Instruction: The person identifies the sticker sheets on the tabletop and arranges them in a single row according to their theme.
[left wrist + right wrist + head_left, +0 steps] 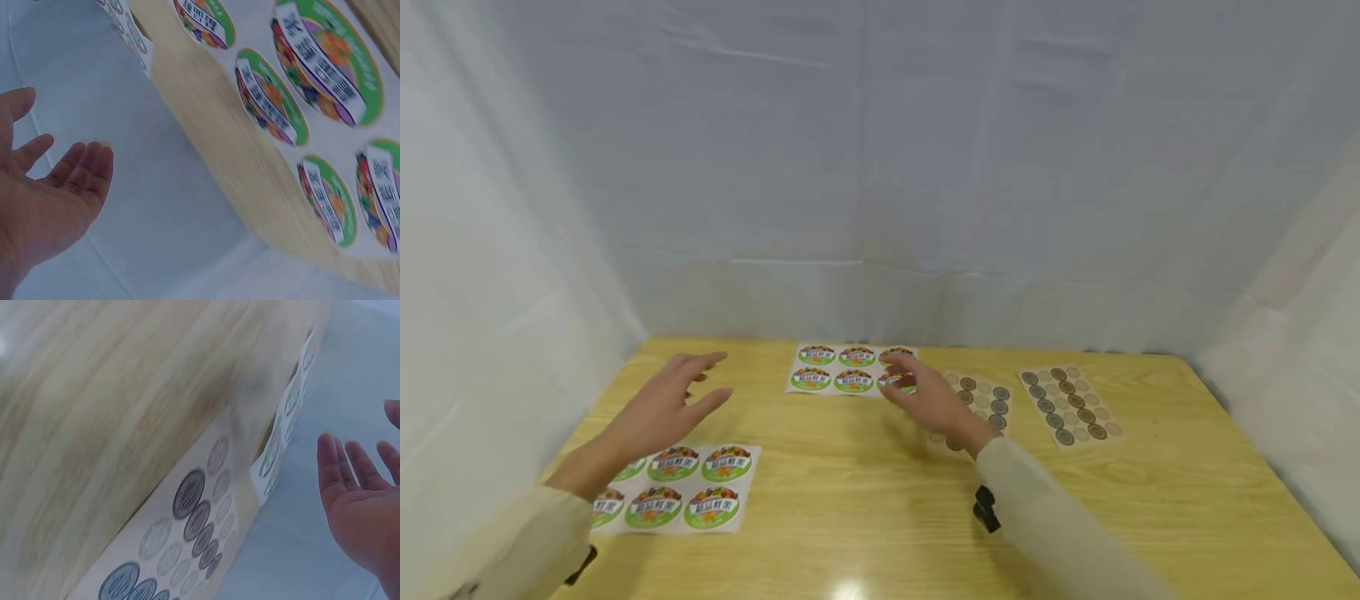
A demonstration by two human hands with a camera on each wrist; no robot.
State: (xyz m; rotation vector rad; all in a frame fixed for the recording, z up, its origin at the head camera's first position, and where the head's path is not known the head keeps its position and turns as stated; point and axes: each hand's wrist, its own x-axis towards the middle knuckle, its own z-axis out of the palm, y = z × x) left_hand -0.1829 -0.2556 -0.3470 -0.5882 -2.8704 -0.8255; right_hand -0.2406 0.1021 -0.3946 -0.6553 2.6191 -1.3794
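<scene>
"Fingers of the left hand (658,404): how do they lie?"

"Loosely bent, with the thumb standing apart from them. In the left wrist view, three of them sit close, side by side."

"And the right hand (931,400)?"

"Much the same: thumb away from the rest, fingers softly bent and a little spread. Both hands are raised over the wooden table (827,492)."

"Which thing is the left one nearest to?"

"The near fruit sheet (688,490), lying flat on the left side, with green-edged oval labels in two rows. The wrist and the left sleeve (523,533) hide part of its left side."

"And the right one?"

"Seen from the head, it overlaps the right end of the far fruit sheet (850,369), which lies in the far middle, near the white curtain (865,175). It also hides some of the first round-sticker sheet (983,406). I can't tell how high it is."

"What lies farther right?"

"The second round-sticker sheet (1070,406), just beside the first, set with grey, brown and pale circles."

"Anything on the arms?"

"A pale right sleeve (1052,508) matching the left, and a small black piece (987,508) under the right wrist."
</scene>
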